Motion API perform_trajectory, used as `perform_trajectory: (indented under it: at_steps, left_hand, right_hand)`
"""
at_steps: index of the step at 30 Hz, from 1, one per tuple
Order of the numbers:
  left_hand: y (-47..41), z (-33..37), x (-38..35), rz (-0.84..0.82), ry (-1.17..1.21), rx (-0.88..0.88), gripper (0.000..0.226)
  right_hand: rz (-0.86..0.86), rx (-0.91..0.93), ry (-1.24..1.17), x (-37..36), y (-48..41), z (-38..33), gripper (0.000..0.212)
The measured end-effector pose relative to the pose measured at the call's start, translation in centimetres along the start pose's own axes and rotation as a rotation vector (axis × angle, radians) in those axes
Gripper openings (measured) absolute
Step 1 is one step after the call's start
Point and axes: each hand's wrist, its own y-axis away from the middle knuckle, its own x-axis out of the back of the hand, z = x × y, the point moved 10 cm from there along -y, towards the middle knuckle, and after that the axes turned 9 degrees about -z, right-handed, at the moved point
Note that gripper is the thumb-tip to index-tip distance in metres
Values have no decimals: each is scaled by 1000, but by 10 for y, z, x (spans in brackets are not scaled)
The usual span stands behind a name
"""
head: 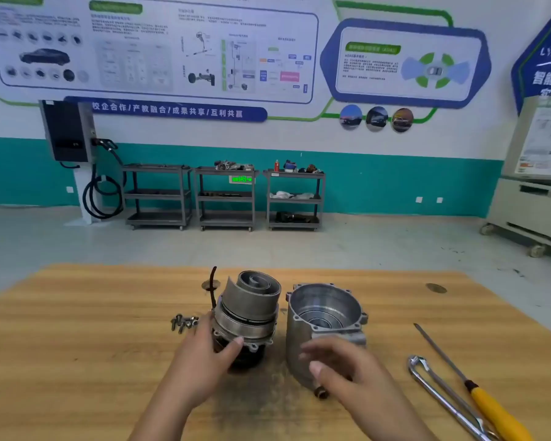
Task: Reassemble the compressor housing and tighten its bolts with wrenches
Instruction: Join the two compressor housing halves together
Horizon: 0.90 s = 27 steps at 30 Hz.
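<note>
On the wooden table [77, 329] stands the compressor core [250, 310], a grey scroll on top of a dark motor body, tilted slightly. My left hand [204, 351] grips its lower left side, thumb on the flange. To its right sits the empty aluminium housing [323, 313], open end up. My right hand [341, 364] hovers blurred in front of the housing, fingers relaxed, holding nothing. A small pile of bolts [184, 322] lies left of the core. Two chrome wrenches [439, 393] lie at the right.
A yellow-handled screwdriver [477, 396] lies beside the wrenches at the right front. A dark cable [213, 286] rises behind the core. A small brown fitting [321, 393] rests near the housing's front. Grey carts [226, 195] stand far back by the wall.
</note>
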Motion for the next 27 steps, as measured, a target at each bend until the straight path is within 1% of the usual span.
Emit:
perform_trajectory:
  at_steps: [1,3,4,5,6,7,8,9,12,14,15,16,19,22,24,27]
  left_hand:
    - [-9,-7,3,18,64,30,77]
    - [-26,-23,6,39,183,96,76]
    - [-33,-27,7,20,238,143,74]
    - [-44,-34,4,-1,299,172,73]
    - [-50,-39,-2,-33,374,212,75]
    - [-56,-44,-6,-45,456,235,79]
    - [-60,-46,-7,-47,527,260,83]
    - [-66,-51,-9,-43,576,272,85]
    - [-78,-59,-16,-46,729,303,82]
    - [-83,-57,-21,-76,889,266,77]
    - [-84,-55,-23,-80,940,248,74]
    - [-84,-53,-23,-75,943,243,71]
    - [-82,-55,-25,-69,817,246,73]
    - [-79,-51,-28,-133,832,193,83]
    - [-75,-49,-27,-160,836,159,79]
    - [-67,-47,-25,-136,948,85,70]
  right_hand:
    - [-19,-27,-49,-10,-12,13,21]
    - [-88,-148,-66,-37,-33,36,26]
    - [-113,-201,-41,-51,-44,49,35]
    - [-127,-255,-57,-64,-56,65,49]
    - [-105,-308,-106,-73,-64,78,62]
    - [-60,-356,-167,-78,-71,90,69]
    - [3,-396,-240,-82,-77,100,70]
    - [70,-432,-322,-83,-82,109,66]
    - [245,-456,-581,-86,-95,124,46]
    - [279,-448,-793,-94,-105,124,42]
    - [278,-447,-878,-98,-108,121,42]
    - [274,-444,-930,-100,-111,118,42]
    - [267,-450,-977,-101,-112,110,44]
    - [240,-470,-1018,-100,-110,103,50]
    - [241,-451,-1043,-99,-109,98,51]
    - [242,-425,-999,-100,-103,95,57]
